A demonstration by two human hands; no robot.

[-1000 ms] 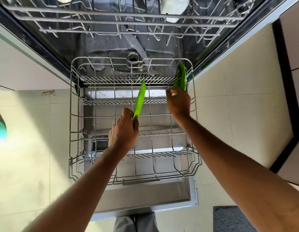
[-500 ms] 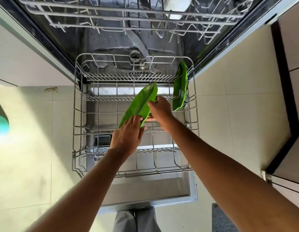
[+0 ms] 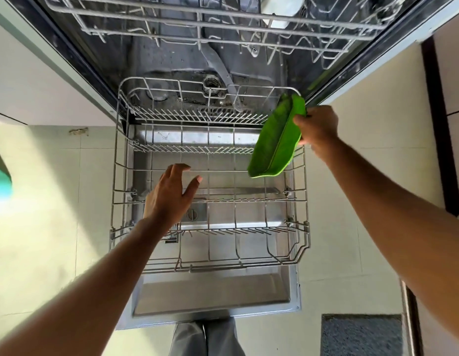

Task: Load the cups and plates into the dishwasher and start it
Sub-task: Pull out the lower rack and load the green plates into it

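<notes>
Loading partly done: right hand [image 3: 315,129] grips green leaf-shaped plate [image 3: 274,147] at far right corner of grey wire lower rack [image 3: 115,191]; left hand [image 3: 169,194] hovers empty, fingers spread, mid-rack. White cup [image 3: 279,14] sits in upper rack [image 3: 197,29]. Plate looks unseated; start pending.

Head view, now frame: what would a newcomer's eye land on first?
The bright green leaf-shaped plate stands out, tilted over the far right corner of the pulled-out lower rack, its edge gripped by the right hand. Next, the left hand hovers open and empty above the rack's middle. A white cup sits in the upper rack at the top edge.
</notes>
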